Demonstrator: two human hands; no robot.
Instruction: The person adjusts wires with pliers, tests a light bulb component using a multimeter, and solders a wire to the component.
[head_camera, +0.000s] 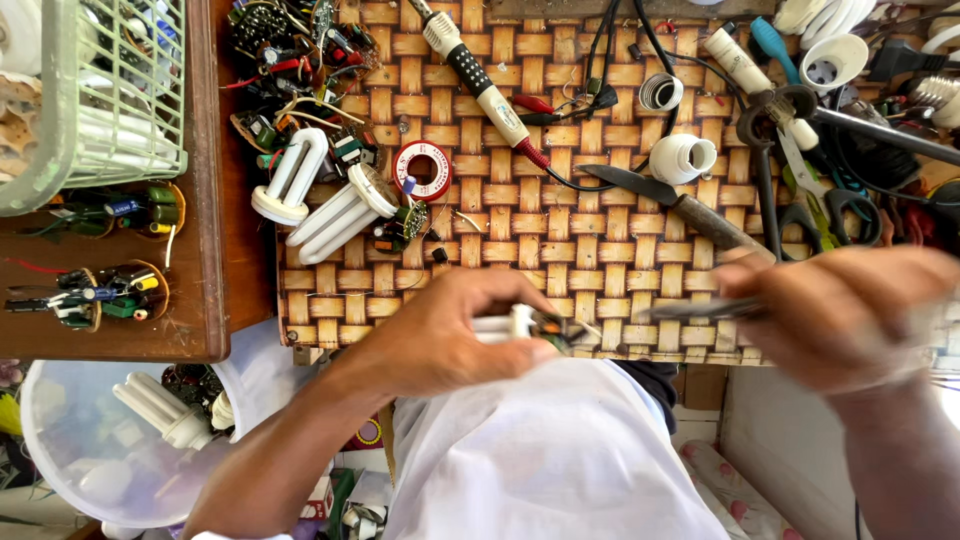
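My left hand (455, 335) grips a white lamp part with a small circuit board (535, 327) just above my white-clothed lap. My right hand (835, 315) is blurred and holds a thin dark metal tool (690, 310) whose tip points left toward the circuit board. Both hands hover at the near edge of a woven bamboo mat (520, 230).
On the mat lie a soldering iron (480, 85), a solder spool (421, 170), white lamp tubes (330, 200), a knife (670, 200), scissors (810, 180) and lamp caps. Circuit boards (100, 290) sit on a wooden board, left. A green basket (100, 110) and a clear tub (110, 440) hold lamp parts.
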